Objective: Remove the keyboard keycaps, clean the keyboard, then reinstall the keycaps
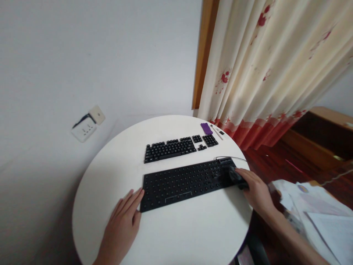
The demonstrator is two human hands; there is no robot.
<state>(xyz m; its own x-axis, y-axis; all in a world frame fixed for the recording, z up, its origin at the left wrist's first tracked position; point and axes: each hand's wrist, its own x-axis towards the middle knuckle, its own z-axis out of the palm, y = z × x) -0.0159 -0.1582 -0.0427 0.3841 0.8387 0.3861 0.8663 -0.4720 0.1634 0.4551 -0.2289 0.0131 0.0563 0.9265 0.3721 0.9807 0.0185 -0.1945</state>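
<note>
Two hands, one keyboard base with rows of bare switch posts (176, 182), and it's lying flat right between them on the round white surface (190, 232). Going by a clock face centred on the base, its long axis runs from about 8:30 to 2:30, so each hand gets a short end. Left hand (122, 224) sits at 8 o'clock, fingers stretched out and close together, thumb apart, fingertips at the left edge, not gripping anything. Right hand (255, 189) is out at 3 o'clock with fingers curled onto one dark bunched item (234, 175) over the number pad end; too blurry to say what it is, sorry. Neither hand is really "nearer" imo, since each is at its own end. Straight up at 12 o'clock there's a full set of loose black keycaps (172, 149) laid out in keyboard order: four groups if you lump the function row in with the letters, then the navigation block, arrows and number pad. Way too small to count single caps. One thin black cable (237, 158) loops off at 2 o'clock. Up between 12 and 1 is one folded purple cloth (206, 128), and at 1 o'clock one pale thin stick (217, 133) plus one small black piece (221, 133).
</note>
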